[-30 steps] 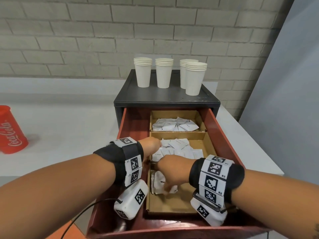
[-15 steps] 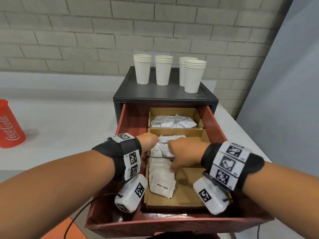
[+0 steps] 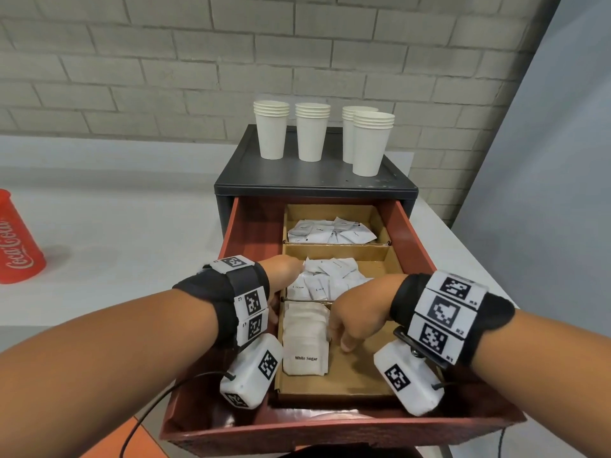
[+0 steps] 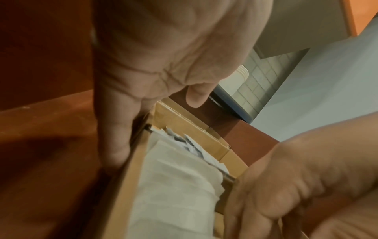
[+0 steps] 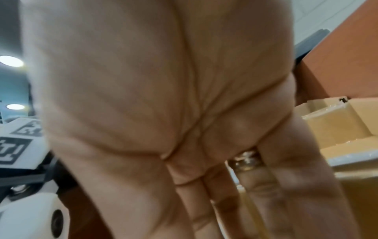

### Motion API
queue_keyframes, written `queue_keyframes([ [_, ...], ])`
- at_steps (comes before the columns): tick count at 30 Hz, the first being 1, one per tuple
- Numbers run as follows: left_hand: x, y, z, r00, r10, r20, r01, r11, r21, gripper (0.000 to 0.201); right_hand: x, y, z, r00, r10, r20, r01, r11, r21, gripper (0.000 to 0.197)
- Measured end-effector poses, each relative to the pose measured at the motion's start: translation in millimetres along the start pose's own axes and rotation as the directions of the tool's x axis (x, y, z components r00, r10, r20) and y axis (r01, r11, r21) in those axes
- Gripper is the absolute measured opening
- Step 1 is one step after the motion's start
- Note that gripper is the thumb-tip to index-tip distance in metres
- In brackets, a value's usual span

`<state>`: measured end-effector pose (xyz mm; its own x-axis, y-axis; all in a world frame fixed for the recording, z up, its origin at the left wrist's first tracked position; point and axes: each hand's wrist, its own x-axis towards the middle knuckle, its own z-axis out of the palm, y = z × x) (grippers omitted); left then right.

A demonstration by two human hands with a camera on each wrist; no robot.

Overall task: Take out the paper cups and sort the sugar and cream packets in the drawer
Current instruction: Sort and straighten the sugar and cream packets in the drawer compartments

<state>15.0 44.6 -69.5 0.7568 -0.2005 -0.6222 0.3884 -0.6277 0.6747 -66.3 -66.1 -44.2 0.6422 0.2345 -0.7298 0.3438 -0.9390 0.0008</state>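
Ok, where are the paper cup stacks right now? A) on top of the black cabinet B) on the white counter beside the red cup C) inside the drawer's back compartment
A: the four paper cup stacks stand upright on the black cabinet, above the open drawer.

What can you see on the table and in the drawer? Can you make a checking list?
Surface: pale table, black cabinet on it.
Job's things: four paper cup stacks on the cabinet; open red drawer with cardboard tray; white sugar packets in front, cream packets in the middle, more packets at the back.
Clutter: red Coca-Cola cup.
Grippers: left hand at the tray's left wall; right hand touches the sugar packets.
Cables: black cable.
Surroundings: brick wall.
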Motion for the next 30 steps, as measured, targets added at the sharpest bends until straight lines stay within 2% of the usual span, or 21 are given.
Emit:
queue_keyframes([
  [3, 3, -2, 0, 0.998, -0.055, 0.002, 0.055, 0.997, -0.053, 0.053, 3, 2, 4, 1.0, 0.026, -0.008, -0.027, 0.996, -0.091, 0.034],
  [8, 6, -4, 0, 0.997, -0.077, 0.011, 0.078, 0.995, -0.065, 0.052, 11, 3, 8, 0.994, 0.009, -0.11, -0.014, 0.999, -0.041, 0.033],
  [18, 0, -3, -1, 0.995, -0.096, 0.006, 0.096, 0.992, -0.078, 0.055, 14, 4, 7, 0.996, 0.02, -0.092, -0.024, 0.999, -0.037, 0.034],
  [24, 6, -3, -1, 0.995, -0.095, 0.009, 0.095, 0.994, -0.048, 0.055, 8, 8, 2, 1.0, 0.0, -0.021, -0.001, 0.997, -0.083, 0.035],
  [27, 5, 0, -2, 0.996, -0.084, 0.009, 0.085, 0.995, -0.06, 0.054, 11, 3, 7, 0.999, -0.046, 0.014, 0.046, 0.998, -0.044, 0.034],
  [30, 0, 3, -1, 0.997, -0.08, -0.002, 0.08, 0.995, -0.064, 0.053, 12, 4, 8, 0.999, -0.04, 0.024, 0.041, 0.998, -0.037, 0.031],
])
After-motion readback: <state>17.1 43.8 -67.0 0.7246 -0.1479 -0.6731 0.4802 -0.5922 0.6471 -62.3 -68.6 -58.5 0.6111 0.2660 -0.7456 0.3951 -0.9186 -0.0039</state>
